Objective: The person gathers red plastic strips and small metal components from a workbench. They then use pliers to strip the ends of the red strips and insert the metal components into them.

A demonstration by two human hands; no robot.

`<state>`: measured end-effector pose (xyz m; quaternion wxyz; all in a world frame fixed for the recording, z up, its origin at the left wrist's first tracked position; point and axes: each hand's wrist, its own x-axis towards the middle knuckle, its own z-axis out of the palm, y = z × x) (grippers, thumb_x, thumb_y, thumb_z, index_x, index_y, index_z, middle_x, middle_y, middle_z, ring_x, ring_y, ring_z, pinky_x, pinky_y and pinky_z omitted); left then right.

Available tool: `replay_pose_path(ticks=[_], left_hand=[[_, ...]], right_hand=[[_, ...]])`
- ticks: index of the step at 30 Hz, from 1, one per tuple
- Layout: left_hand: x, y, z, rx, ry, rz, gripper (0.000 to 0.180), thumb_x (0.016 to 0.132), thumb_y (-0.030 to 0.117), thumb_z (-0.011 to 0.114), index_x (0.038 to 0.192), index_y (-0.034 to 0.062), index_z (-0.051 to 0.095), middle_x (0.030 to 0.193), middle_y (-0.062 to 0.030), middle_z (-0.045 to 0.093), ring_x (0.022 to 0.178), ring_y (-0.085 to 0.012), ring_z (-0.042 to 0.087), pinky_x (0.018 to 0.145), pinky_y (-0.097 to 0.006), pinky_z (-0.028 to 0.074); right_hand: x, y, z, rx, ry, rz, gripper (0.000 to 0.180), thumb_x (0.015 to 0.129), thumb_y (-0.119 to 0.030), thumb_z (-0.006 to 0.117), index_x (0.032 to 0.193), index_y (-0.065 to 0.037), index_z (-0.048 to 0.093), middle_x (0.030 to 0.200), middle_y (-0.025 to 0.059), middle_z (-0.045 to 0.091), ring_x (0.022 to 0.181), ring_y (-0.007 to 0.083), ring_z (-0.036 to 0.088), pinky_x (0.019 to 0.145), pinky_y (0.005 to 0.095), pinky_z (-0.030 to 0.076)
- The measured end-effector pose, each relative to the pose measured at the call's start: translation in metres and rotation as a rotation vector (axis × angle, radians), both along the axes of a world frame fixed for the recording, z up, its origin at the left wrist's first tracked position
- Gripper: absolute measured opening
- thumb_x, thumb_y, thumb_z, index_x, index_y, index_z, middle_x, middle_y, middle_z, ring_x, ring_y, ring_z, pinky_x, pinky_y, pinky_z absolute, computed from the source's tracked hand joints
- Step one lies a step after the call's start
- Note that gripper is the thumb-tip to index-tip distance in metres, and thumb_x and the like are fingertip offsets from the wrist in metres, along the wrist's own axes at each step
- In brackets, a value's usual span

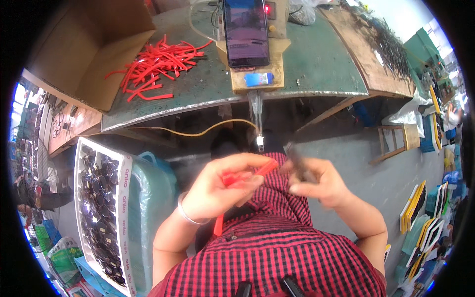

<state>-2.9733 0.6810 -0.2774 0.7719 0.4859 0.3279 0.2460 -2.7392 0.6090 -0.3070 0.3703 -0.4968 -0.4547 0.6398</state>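
Head view, looking down over a red-and-black checked shirt [277, 247]. Left hand [220, 190], w/ a thin silver bangle [190, 215] at the wrist, is clenched on a bundle of flat red plastic strips [247, 175]; one end sticks out toward the right hand, another hangs below the wrist. Right hand [319, 185] pinches a slim dark grey piece [297, 161], motion-blurred, so its kind can't be told; its tip lies just beside the strips' end. Both hands are held above the lap, in front of the green-topped worktop [316, 64], not touching it.

On the worktop: loose pile of matching red strips [156, 64], approx. centre-left; open brown cardboard box [84, 49] just beside the pile; black smartphone w/ lit screen [246, 32] propped on a wooden block [257, 74]; small blue-white packet [258, 79] at the block's front. A yellow cable [198, 132] runs under the worktop edge. Left of the person: white tray of dark sunglasses [101, 208] beside a teal plastic-wrapped container [153, 198].
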Motion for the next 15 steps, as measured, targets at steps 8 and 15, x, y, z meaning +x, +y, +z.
replay_pose_path(ticks=[8, 15], left_hand=[[-0.010, 0.004, -0.010, -0.063, -0.068, -0.021, 0.031, 0.092, 0.001, 0.055, 0.122, -0.0052, 0.057, 0.064, 0.0036, 0.050, 0.051, -0.0039, 0.041, 0.049, -0.020, 0.033], [-0.002, 0.006, -0.046, -0.179, -0.208, 0.443, 0.027, 0.094, 0.013, 0.052, 0.116, -0.0026, 0.050, 0.073, -0.0071, 0.056, 0.048, -0.0122, 0.047, 0.041, -0.023, 0.034]], right_hand=[[0.023, 0.012, 0.005, 0.080, -0.139, -0.095, 0.039, 0.081, -0.016, 0.074, 0.115, -0.001, 0.063, 0.088, 0.0020, 0.064, 0.078, 0.0110, 0.058, 0.075, 0.0255, 0.046], [0.101, 0.099, -0.053, 0.481, -1.338, -0.410, 0.041, 0.073, -0.023, 0.074, 0.112, -0.010, 0.066, 0.086, 0.0113, 0.067, 0.081, 0.0294, 0.065, 0.073, 0.0373, 0.050]])
